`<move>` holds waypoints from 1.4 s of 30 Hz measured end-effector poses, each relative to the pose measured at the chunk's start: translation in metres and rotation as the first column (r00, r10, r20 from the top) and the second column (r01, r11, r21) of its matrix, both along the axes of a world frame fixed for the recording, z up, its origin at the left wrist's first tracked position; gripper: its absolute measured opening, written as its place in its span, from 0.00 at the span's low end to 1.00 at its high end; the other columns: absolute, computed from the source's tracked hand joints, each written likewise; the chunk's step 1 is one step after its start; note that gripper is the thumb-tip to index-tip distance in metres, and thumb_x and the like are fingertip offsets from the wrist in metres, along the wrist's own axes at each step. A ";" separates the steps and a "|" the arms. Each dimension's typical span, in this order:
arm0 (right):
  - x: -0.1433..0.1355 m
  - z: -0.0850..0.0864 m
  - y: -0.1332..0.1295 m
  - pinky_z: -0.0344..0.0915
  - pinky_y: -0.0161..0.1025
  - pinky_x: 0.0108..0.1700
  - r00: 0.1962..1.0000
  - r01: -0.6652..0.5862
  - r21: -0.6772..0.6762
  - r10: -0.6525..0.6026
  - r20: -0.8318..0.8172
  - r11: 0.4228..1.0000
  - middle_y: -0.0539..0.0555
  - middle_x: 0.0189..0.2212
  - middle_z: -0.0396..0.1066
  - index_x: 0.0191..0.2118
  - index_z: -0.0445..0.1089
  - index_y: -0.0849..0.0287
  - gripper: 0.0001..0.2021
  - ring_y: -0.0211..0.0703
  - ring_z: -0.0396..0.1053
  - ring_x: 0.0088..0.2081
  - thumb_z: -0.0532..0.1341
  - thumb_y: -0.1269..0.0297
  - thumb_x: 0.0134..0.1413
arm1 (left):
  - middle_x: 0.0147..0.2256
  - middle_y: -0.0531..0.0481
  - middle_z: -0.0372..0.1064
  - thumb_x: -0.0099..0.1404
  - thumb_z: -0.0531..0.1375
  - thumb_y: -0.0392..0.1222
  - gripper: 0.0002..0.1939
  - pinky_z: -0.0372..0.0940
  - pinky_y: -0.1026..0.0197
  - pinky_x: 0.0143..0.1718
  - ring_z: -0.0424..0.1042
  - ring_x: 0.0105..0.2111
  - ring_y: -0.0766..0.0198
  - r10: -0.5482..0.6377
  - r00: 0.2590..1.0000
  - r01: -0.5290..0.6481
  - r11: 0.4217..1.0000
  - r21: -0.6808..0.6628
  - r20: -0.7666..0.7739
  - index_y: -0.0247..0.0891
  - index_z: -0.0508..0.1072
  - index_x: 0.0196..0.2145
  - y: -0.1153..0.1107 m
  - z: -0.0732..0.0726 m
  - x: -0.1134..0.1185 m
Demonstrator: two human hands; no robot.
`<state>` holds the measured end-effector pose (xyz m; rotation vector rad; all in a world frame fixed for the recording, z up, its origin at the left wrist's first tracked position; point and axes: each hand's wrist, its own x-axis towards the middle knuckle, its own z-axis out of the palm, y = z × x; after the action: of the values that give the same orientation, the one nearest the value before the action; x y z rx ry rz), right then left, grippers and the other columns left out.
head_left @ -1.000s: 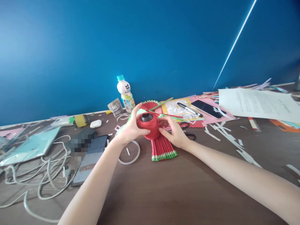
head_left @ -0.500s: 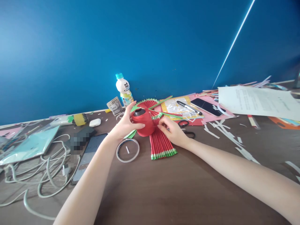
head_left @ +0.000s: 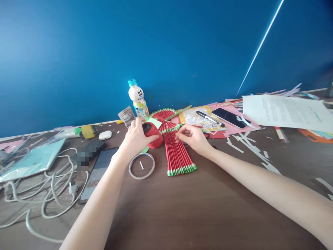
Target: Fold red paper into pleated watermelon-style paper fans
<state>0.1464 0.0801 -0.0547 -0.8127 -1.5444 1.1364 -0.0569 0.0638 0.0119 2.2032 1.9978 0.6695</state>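
Observation:
My left hand (head_left: 136, 139) is wrapped around a spool of red thread (head_left: 156, 139), tilted so its black core shows at the top. To its right, a red pleated paper strip (head_left: 179, 156) with green and white edges lies fanned on the table. Over the strip's upper right part, my right hand (head_left: 192, 137) is closed in a pinch; whatever is between its fingertips is too small to make out. Behind both hands lies a round red pleated paper fan (head_left: 163, 114) with a green rim, a pale green paper piece (head_left: 154, 122) beside it.
A clear tape ring (head_left: 142, 177) lies in front of my left hand. A bottle (head_left: 137, 99) stands by the blue wall. Left are a phone (head_left: 100, 173) and tangled cables (head_left: 54, 184). Right are a marker (head_left: 209, 118), another phone (head_left: 231, 117) and paper strips (head_left: 249, 149).
The spool, in my left hand, has moved left and slightly up, away from the pleated strip. My right hand has lifted slightly and shifted right, still pinched.

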 end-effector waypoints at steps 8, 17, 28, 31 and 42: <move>0.015 0.017 0.010 0.63 0.33 0.26 0.984 -0.174 -0.234 0.162 -0.072 0.956 0.49 0.22 0.70 0.26 0.64 0.60 0.11 0.33 0.68 0.22 0.63 0.59 0.46 | 0.48 0.51 0.67 0.61 0.51 0.40 0.12 0.51 0.50 0.53 0.58 0.52 0.55 -0.381 0.880 0.405 0.914 0.029 -0.284 0.43 0.73 0.39 0.004 -0.001 0.007; 0.028 0.024 0.023 0.62 0.33 0.26 0.980 -0.140 -0.130 0.119 -0.159 0.982 0.47 0.21 0.68 0.25 0.65 0.60 0.10 0.32 0.65 0.22 0.63 0.59 0.46 | 0.44 0.47 0.71 0.63 0.51 0.46 0.15 0.52 0.52 0.52 0.62 0.49 0.55 -0.232 0.927 0.289 0.943 0.167 -0.295 0.39 0.73 0.40 -0.003 0.007 0.012; 0.033 0.031 0.025 0.61 0.33 0.27 0.985 -0.079 -0.085 0.064 -0.162 0.993 0.48 0.22 0.66 0.25 0.64 0.59 0.11 0.31 0.63 0.22 0.62 0.58 0.46 | 0.32 0.51 0.74 0.60 0.54 0.44 0.09 0.51 0.54 0.49 0.68 0.38 0.58 -0.374 0.871 0.396 0.918 0.003 -0.318 0.41 0.73 0.31 0.006 -0.009 0.012; 0.035 0.035 0.026 0.62 0.33 0.27 0.979 -0.058 -0.111 0.035 -0.203 0.992 0.48 0.23 0.67 0.25 0.64 0.59 0.11 0.31 0.63 0.22 0.64 0.58 0.44 | 0.34 0.51 0.74 0.59 0.54 0.39 0.08 0.50 0.54 0.49 0.69 0.36 0.59 -0.372 0.860 0.400 0.916 0.007 -0.350 0.41 0.71 0.35 0.005 -0.011 0.013; 0.039 0.038 0.028 0.62 0.33 0.28 0.981 -0.037 -0.113 0.014 -0.196 0.993 0.48 0.22 0.67 0.24 0.65 0.59 0.11 0.31 0.64 0.23 0.65 0.58 0.43 | 0.27 0.51 0.75 0.59 0.50 0.35 0.10 0.49 0.53 0.49 0.70 0.32 0.59 -0.343 0.873 0.364 0.931 -0.004 -0.346 0.40 0.66 0.39 0.002 -0.013 0.018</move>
<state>0.1852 0.1083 -0.0171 -0.7366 -1.3397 1.2950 -0.0391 0.0661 -0.0014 2.7828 1.6314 0.3207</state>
